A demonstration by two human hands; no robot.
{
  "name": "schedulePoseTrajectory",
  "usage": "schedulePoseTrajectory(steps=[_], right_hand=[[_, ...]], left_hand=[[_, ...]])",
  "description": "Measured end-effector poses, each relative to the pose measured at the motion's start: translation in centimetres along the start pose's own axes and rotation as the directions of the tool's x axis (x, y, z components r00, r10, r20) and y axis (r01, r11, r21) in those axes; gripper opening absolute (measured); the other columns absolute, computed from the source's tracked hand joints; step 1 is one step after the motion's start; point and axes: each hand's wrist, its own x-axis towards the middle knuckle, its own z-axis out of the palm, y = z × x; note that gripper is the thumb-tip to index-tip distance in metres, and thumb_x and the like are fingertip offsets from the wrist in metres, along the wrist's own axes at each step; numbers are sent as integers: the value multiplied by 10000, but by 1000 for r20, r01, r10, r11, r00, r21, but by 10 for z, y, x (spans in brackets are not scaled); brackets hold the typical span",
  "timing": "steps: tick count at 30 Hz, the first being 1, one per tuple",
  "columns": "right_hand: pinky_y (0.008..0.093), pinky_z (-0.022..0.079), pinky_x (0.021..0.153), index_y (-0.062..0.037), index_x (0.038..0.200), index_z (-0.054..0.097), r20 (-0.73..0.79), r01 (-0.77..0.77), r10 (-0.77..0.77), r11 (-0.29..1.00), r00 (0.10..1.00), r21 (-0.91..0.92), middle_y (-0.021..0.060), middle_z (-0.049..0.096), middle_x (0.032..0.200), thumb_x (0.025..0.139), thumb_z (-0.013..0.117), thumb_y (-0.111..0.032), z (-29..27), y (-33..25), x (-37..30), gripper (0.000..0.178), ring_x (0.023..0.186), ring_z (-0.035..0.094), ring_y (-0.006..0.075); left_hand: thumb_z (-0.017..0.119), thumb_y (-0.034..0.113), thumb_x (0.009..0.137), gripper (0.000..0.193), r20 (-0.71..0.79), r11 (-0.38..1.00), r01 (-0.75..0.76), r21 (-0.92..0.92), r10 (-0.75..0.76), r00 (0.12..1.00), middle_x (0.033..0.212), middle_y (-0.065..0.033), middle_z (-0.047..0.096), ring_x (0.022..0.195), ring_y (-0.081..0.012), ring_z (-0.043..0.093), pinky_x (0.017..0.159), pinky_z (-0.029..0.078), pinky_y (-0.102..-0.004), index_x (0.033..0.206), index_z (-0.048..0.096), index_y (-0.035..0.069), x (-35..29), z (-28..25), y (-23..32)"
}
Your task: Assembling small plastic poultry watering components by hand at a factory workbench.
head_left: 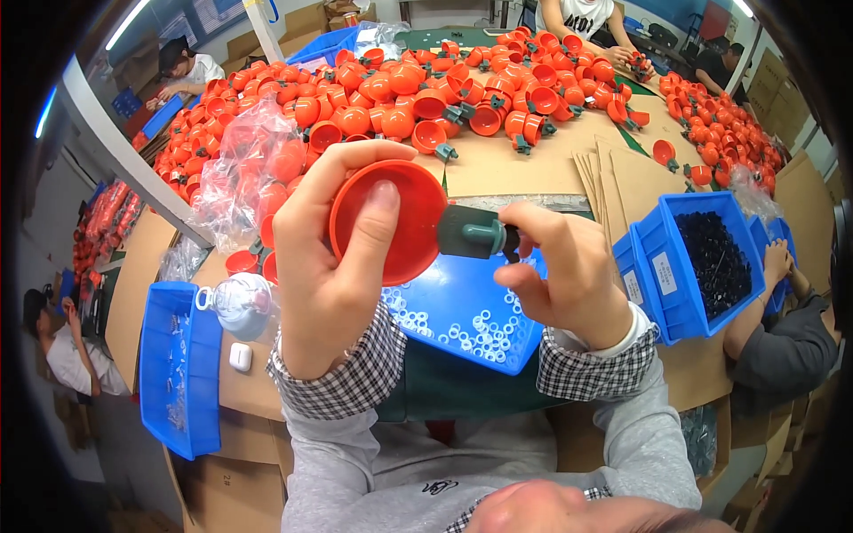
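Note:
In front of me, my left hand point(320, 280) is closed around a round red plastic cup point(416, 218), its thumb pressed inside the bowl and its fingers behind. A dark green fitting point(466, 233) sticks out of the cup's right side. At the fitting's outer end, my right hand point(577, 275) pinches a small black part point(511, 243) between thumb and forefinger. Its other fingers are curled and partly hidden. Below both hands lies a blue tray point(444, 277) scattered with small white rings point(484, 338).
A big heap of red cups point(382, 93) spreads across the far table. On the right stands a blue bin point(653, 231) of small black parts. To the left are a blue bin point(182, 435) with small clear pieces, a clear bottle point(244, 306) and a white case point(241, 357). Other people work around.

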Motion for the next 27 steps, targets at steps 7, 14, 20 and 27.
schedulePoseTrajectory(steps=[7,14,20,27], right_hand=[[303,416,429,-4,798,542,229,-470,411,757,882,454,81,526,535,931,508,-299,-7,-7,2,325,473,571,191],[299,442,461,-10,981,506,-16,-87,88,995,996,44,95,572,678,859,606,-307,-1,-1,1,337,553,590,218],[325,443,463,-16,878,547,-4,-65,65,997,998,36,92,552,614,878,579,-270,10,3,-7,256,508,566,237],[255,430,467,40,901,544,549,-686,436,276,713,673,87,584,644,977,391,-339,-7,-5,-2,415,509,574,144]], left_hand=[[501,33,860,159,40,977,-134,165,129,991,877,-100,640,821,-151,614,729,481,-256,991,573,-20,-1,2,-4],[503,71,861,165,-49,991,-54,119,60,997,834,-96,634,786,-144,604,699,475,-253,968,584,-25,-1,-1,-1],[498,77,865,166,-16,990,-64,129,67,998,828,-93,630,779,-146,605,687,475,-252,961,587,-25,0,4,-6],[494,105,878,180,-31,998,25,51,-23,999,835,-94,626,781,-137,604,681,478,-247,955,584,-29,0,0,-8]])
